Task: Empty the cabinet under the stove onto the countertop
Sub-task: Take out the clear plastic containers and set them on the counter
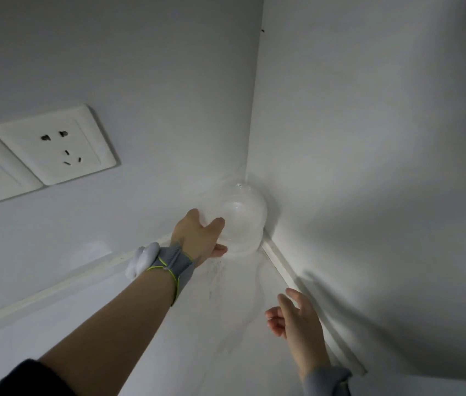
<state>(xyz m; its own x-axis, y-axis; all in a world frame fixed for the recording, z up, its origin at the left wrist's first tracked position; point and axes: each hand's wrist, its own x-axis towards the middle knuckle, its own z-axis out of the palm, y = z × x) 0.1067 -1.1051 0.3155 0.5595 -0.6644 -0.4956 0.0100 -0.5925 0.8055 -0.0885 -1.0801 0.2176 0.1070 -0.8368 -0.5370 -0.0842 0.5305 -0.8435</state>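
**Glass bowl held in the corner of the surface**

My left grip (197, 238) holds a clear glass bowl (244, 221) by its near side, fingers curled round the glass. The bowl is low in the far corner of the white surface (226, 324), where the two white walls meet. Whether it rests fully there, I cannot tell. My right grip (294, 315) is wide and holds nothing, fingers relaxed, nearer to me, beside the white trim strip (277, 261) at the foot of the right wall. A grey wristband (174, 264) with a yellow-green cord wraps my left wrist. Two white wall sockets (54, 144) sit side by side on the left wall, well apart from the bowl.
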